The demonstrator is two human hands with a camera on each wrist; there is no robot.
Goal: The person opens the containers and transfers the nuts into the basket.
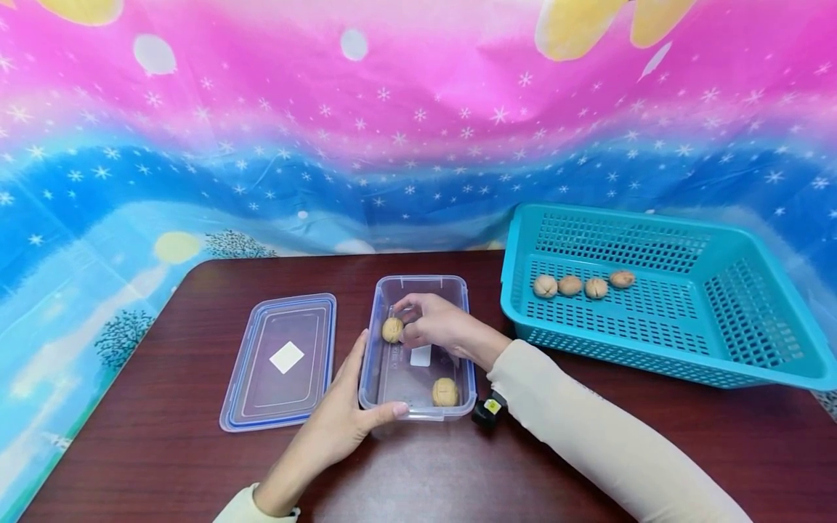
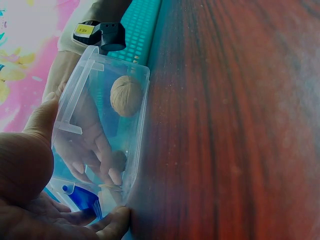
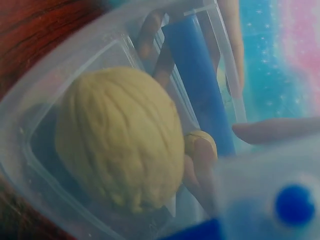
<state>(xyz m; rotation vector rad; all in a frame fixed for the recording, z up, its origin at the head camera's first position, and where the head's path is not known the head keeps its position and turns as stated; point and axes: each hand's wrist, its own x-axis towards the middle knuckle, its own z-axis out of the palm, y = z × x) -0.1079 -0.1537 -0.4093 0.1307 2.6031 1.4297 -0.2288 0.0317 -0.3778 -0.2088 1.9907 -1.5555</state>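
A clear plastic container (image 1: pixel 425 412) with bluish rim stands on the table, two walnuts inside. My left hand (image 1: pixel 346 403) grips it at the near left corner, thumb over the near rim and fingers along the left wall. My right hand (image 1: pixel 434 323) reaches inside from the right, its fingers spread beside the walnut (image 1: pixel 392 330) by the left wall. In the right wrist view the thumb lies against that walnut (image 3: pixel 192 142), while another finger stands apart from it. The other walnut (image 1: pixel 445 392) sits in the near right corner, large in the right wrist view.
Left of the container lies its lid (image 1: pixel 307 399), blue-edged with a white label. At the right stands a teal basket (image 1: pixel 628 359) holding several walnuts (image 1: pixel 570 285) in a row. A patterned cloth (image 1: pixel 392 181) hangs behind the table (image 1: pixel 418 472).
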